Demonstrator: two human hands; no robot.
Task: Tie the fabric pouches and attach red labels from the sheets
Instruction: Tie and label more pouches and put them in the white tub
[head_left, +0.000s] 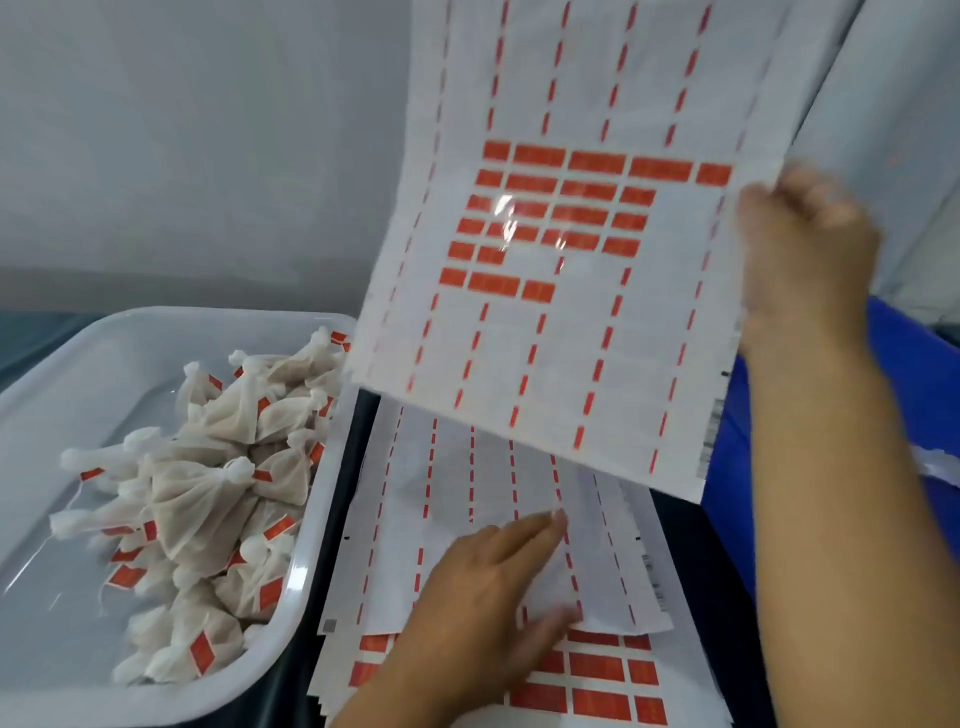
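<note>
My right hand (802, 260) grips the right edge of a white label sheet (561, 332) and holds it up, tilted. Several red labels (540, 218) remain in its middle; the rest of it is peeled. Below it lies a stack of label sheets (498, 499) on the dark table. My left hand (483, 608) rests flat on that stack, fingers spread, holding nothing. Full rows of red labels (597, 670) show at the stack's near end. At the left, tied fabric pouches (218, 499) with red labels lie heaped in a white plastic tray (52, 395).
A blue bin (737, 431) stands at the right behind my right forearm. A grey wall rises behind the tray. The tray's rim touches the left edge of the sheet stack.
</note>
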